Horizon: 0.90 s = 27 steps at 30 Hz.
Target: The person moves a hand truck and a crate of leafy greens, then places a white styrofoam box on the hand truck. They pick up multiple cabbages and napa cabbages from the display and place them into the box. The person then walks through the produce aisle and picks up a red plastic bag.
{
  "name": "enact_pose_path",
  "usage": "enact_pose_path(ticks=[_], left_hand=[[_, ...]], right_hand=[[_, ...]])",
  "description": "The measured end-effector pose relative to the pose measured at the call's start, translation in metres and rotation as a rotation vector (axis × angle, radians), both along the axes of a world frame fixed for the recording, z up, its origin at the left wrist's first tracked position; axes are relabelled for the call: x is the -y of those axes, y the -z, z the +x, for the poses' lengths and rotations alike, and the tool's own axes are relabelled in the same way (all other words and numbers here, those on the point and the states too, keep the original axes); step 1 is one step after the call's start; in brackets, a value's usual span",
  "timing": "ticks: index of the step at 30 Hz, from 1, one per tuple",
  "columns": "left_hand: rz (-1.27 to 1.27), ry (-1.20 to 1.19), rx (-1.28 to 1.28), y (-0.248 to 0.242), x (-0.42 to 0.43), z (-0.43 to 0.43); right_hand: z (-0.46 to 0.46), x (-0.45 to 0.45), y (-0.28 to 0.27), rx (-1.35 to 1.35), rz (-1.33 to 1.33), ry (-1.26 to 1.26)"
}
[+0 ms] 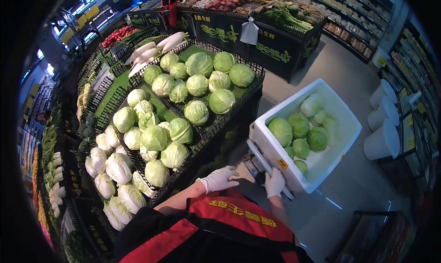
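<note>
My left hand (219,179), in a thin white glove, is held in front of my red and black apron with its fingers a little spread and nothing in it. My right hand (274,183), gloved alike, is closed around the grey push handle (260,156) of a cart. On that cart rests a white foam box (348,135) with several green cabbages (307,139) in it. Left of the box, black mesh display crates (212,131) lined with green mat hold many round cabbages (154,138). Napa cabbages (119,168) lie at the display's near left end.
White radishes (146,53) lie beyond the cabbages. Across the aisle is a black produce stand (224,32) with a plastic bag (249,32) hanging on it. White buckets (381,142) and stocked shelves line the right side. A dark rack (372,235) stands at lower right.
</note>
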State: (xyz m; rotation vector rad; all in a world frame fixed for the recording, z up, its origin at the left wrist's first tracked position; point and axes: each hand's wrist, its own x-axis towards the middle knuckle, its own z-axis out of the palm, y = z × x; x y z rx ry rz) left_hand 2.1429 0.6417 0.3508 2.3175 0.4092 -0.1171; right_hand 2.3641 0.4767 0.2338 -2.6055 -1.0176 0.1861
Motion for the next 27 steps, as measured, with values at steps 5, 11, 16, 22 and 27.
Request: enact_pose_path(ticks=[5, 11, 16, 22, 27], left_hand=[[-0.016, -0.062, 0.047, -0.002, -0.041, 0.035], [-0.051, -0.068, -0.001, 0.017, -0.108, 0.081], [-0.025, -0.058, 0.019, 0.017, -0.166, 0.139], [0.016, -0.026, -0.028, 0.017, -0.212, 0.198], [-0.029, -0.014, -0.167, 0.031, -0.218, 0.240]], right_hand=[[0.058, -0.028, 0.009, 0.078, 0.016, 0.080], [0.133, -0.040, 0.001, -0.007, -0.007, 0.128], [0.216, -0.033, 0.003, -0.019, -0.161, 0.149], [0.327, -0.015, 0.027, -0.065, -0.280, 0.266], [0.418, -0.007, 0.040, 0.059, -0.302, 0.355]])
